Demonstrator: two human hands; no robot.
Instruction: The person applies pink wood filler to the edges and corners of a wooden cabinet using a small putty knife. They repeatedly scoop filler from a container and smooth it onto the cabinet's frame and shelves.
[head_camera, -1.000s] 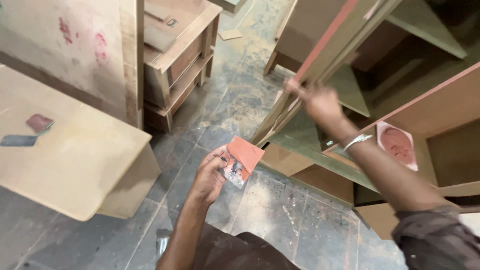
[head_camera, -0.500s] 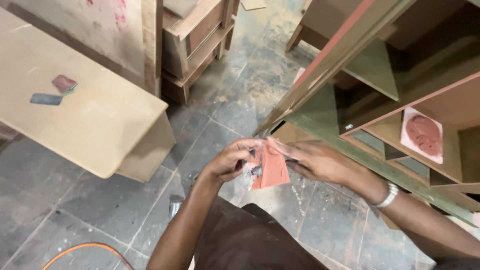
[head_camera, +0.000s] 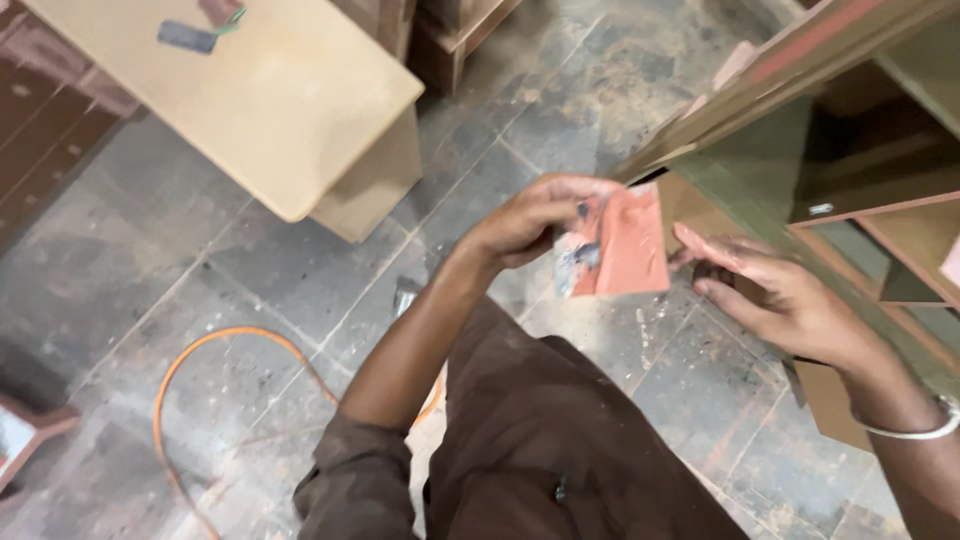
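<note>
My left hand (head_camera: 530, 220) grips a small salmon-coloured sheet (head_camera: 625, 245), like a piece of sandpaper, by its left edge at chest height. The sheet shows a dark printed patch near my fingers. My right hand (head_camera: 775, 295) hovers just right of the sheet with its fingers spread, fingertips almost touching the sheet's right edge, and it holds nothing. A metal bangle (head_camera: 905, 425) circles my right wrist. Both arms reach out over my brown clothing (head_camera: 560, 440).
A wooden cabinet frame (head_camera: 830, 130) with open compartments leans at the right. A pale wooden board (head_camera: 260, 90) rests on a base at upper left, with small flat items on it. An orange hose (head_camera: 200, 370) loops on the grey tiled floor (head_camera: 200, 260).
My right hand left the cabinet edge, came down to the sheet, then drew back a little to its right. The view tilted downward and the sheet now stands more upright.
</note>
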